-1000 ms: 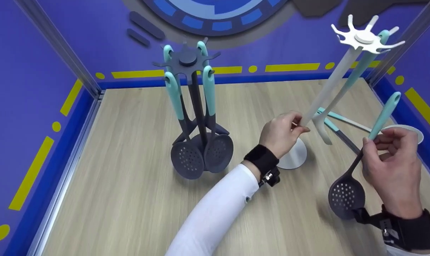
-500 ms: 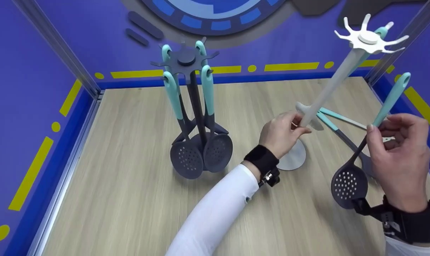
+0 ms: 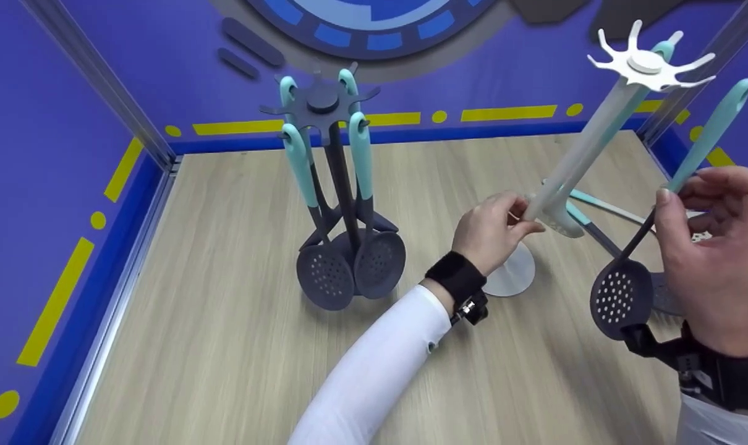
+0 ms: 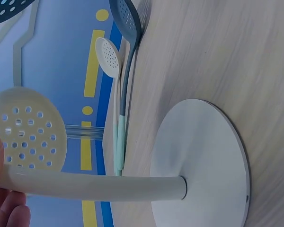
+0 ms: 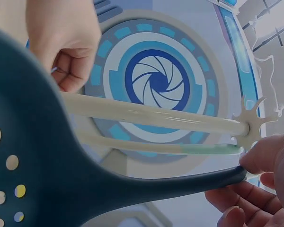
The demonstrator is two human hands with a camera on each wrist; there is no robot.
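My left hand [image 3: 491, 228] grips the pole of a white utensil stand [image 3: 587, 139] low down, above its round base [image 4: 203, 156]. From the stand's hook crown [image 3: 646, 65] hangs a white skimmer with a mint handle, its perforated head [image 4: 26, 127] close to the left hand. My right hand [image 3: 717, 247] pinches a dark skimmer [image 3: 621, 300] where its mint handle meets the dark neck, fingers curled. This skimmer is tilted, head down, off to the right of the stand and apart from it. Its handle top rises near the crown's height.
Left of centre stands a dark rack [image 3: 323, 102] with several mint-handled dark utensils hanging, two perforated skimmers [image 3: 324, 278] in front. Behind the white stand, a white skimmer [image 4: 109, 56] and a dark one [image 4: 124, 21] lie on the wooden table [image 3: 238, 346]. Blue panels enclose the back and sides.
My right hand has lifted the dark skimmer up and to the right. The white skimmer on the stand has swung about. My left hand stays nearly still on the pole.
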